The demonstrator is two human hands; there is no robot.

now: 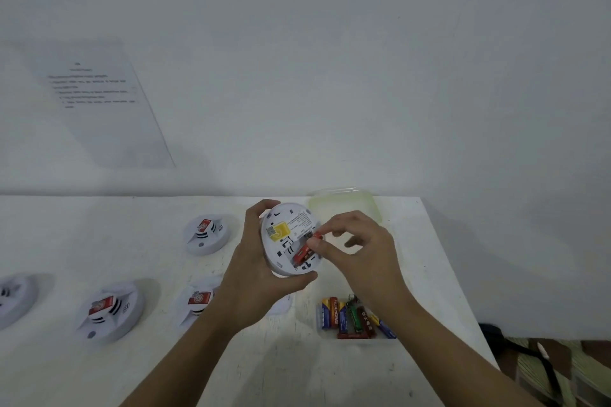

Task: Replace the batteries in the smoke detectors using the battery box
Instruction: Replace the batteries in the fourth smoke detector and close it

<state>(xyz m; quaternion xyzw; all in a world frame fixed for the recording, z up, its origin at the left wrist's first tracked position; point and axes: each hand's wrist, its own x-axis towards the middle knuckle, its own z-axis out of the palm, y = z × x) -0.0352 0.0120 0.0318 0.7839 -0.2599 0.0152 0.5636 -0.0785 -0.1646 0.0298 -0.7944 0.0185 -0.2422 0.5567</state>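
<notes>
A white tabletop [132,373] is standing against a pale wall [330,76]. A printed sheet [99,102] is hanging at upper left, its text too blurred to read. At centre frame the left hand [251,277] is gripping an upturned smoke detector [284,241] bearing a yellow label. The right hand [360,251] is pinching a red battery [302,254] at its compartment. The clear battery box [363,342] is sitting at lower right; one battery [333,314] appears to read "HUATONG". Four more detectors [206,235] are lying to the left.

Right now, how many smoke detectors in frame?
5 smoke detectors. One in the left hand; one farther back on the table; three in the near row: leftmost cropped, middle, rightmost partly behind the forearm. More may be hidden.
</notes>
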